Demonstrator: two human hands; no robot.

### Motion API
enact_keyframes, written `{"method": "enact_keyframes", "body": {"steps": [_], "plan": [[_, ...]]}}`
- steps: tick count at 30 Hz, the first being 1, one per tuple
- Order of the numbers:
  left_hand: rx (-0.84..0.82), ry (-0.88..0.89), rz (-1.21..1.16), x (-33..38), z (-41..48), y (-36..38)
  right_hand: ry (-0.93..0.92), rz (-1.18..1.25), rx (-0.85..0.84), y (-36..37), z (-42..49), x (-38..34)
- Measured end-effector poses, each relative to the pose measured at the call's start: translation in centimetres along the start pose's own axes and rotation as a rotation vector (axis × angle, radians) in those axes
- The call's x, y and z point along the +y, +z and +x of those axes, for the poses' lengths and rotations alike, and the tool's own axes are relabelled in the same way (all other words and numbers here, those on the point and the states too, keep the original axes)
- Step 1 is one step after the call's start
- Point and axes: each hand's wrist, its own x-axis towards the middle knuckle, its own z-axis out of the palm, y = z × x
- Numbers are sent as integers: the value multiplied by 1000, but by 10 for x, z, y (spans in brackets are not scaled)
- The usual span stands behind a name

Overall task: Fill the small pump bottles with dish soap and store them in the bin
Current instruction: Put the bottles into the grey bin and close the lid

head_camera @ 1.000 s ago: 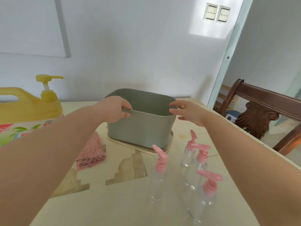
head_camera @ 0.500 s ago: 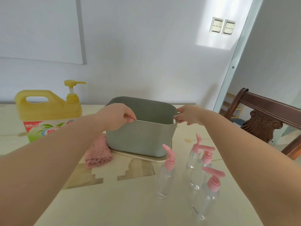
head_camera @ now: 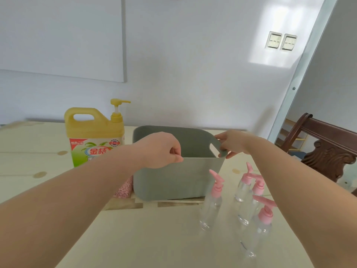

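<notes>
A grey-green bin (head_camera: 173, 180) stands mid-table, its front wall facing me. My left hand (head_camera: 162, 149) grips the bin's left rim, fingers curled over the edge. My right hand (head_camera: 231, 144) pinches the right handle beside its cut-out hole. Several clear small pump bottles with pink pump tops stand to the right front of the bin: one nearest the bin (head_camera: 212, 202), one behind (head_camera: 244, 184), one at the front (head_camera: 258, 227). A big yellow dish soap jug (head_camera: 92, 136) with a pump stands left of the bin.
A pink knitted cloth (head_camera: 124, 187) lies at the bin's left foot, partly hidden by my left forearm. A flat beige lid (head_camera: 189, 199) peeks out under the bin. A dark wooden chair (head_camera: 328, 149) stands past the table's right edge. A white wall rises behind the table.
My right hand closed onto the bin's right handle. The bin now sits tilted or lifted off its lid. The view swung left, showing the whole soap jug.
</notes>
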Motion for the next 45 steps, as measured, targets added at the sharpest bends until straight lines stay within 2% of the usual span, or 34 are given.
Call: {"method": "enact_keyframes", "body": {"steps": [6,11,14,16,19,21,24,35,45], "plan": [[83,-53,18,-4,-15,-4,35,25,14,5,-3,-4],[134,-94,-98,-11,-16,3,44,80,130,2,-5,0],[136,-105,-155,-11,-16,9,59,125,145,4,-8,4],[208,-140,-199,-14,-16,14,80,186,139,5,-11,6],[327,-398,-307,-25,-15,17,107,284,121,6,-12,7],[267,-599,-499,-31,-14,16,102,315,102,6,-12,6],[242,-715,-732,-35,-10,12,74,319,103,2,-12,2],[518,-745,-860,-44,-49,-31,1,357,112,-4,-54,-31],[611,-730,-983,-43,-139,-71,-87,382,82,28,-104,-86]]}}
